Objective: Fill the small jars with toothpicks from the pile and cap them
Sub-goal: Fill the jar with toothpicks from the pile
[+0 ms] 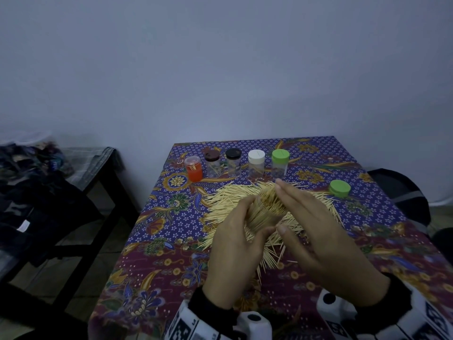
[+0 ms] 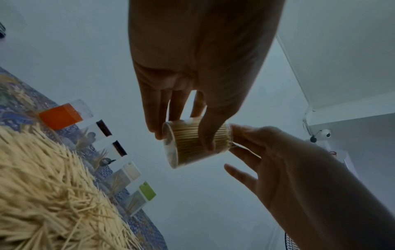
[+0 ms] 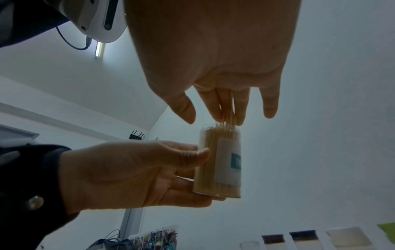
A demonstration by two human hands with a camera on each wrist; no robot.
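Note:
My left hand (image 1: 245, 217) grips a clear jar (image 1: 266, 209) packed with toothpicks, tilted above the toothpick pile (image 1: 225, 200). The right hand (image 1: 294, 204) lies over the jar's open mouth with straight fingers. In the right wrist view those fingertips (image 3: 224, 115) touch toothpick ends sticking out of the labelled jar (image 3: 220, 162). From the left wrist, the jar (image 2: 192, 143) is seen from its base, thumb and fingers of the left hand (image 2: 181, 118) round it. A loose green cap (image 1: 339, 188) lies at the pile's right edge.
Behind the pile stands a row of jars: orange (image 1: 193, 169), brown-capped (image 1: 212, 163), black-capped (image 1: 233, 161), white-capped (image 1: 256, 163), green-capped (image 1: 280, 163). The patterned tablecloth (image 1: 159, 241) covers the table. A dark side table (image 1: 98, 173) stands left, a dark chair (image 1: 402, 192) right.

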